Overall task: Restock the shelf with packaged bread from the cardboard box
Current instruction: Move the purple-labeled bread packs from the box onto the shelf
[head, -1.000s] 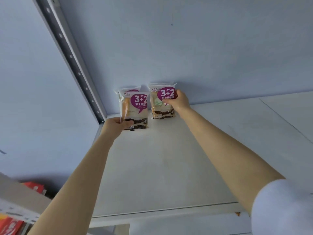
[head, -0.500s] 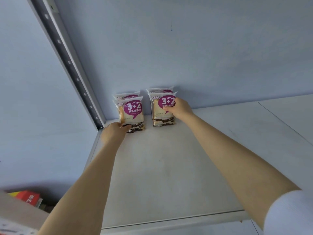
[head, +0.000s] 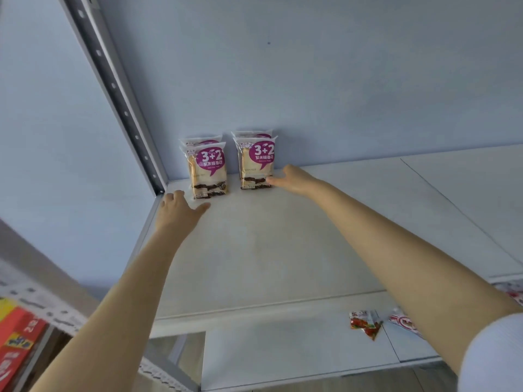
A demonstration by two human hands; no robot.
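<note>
Two short rows of packaged bread stand upright at the back left of the white shelf point(head: 254, 250), each pack with a purple "3+2" label. The left front pack point(head: 209, 171) has another pack right behind it, and so does the right front pack point(head: 257, 162). My left hand point(head: 178, 210) hovers open just in front and to the left of the left pack, holding nothing. My right hand point(head: 291, 179) is open beside the right pack's lower right corner, fingertips close to it. The cardboard box is out of view.
A perforated metal upright point(head: 119, 97) runs along the shelf's left side against the pale blue wall. On the lower shelf lie small red snack packets point(head: 365, 323). Red boxes point(head: 17, 340) sit on a neighbouring shelf at the bottom left.
Both hands have let go of the front bread packs and drawn back a little toward me. The packs now stand on their own in front of the rear ones.
</note>
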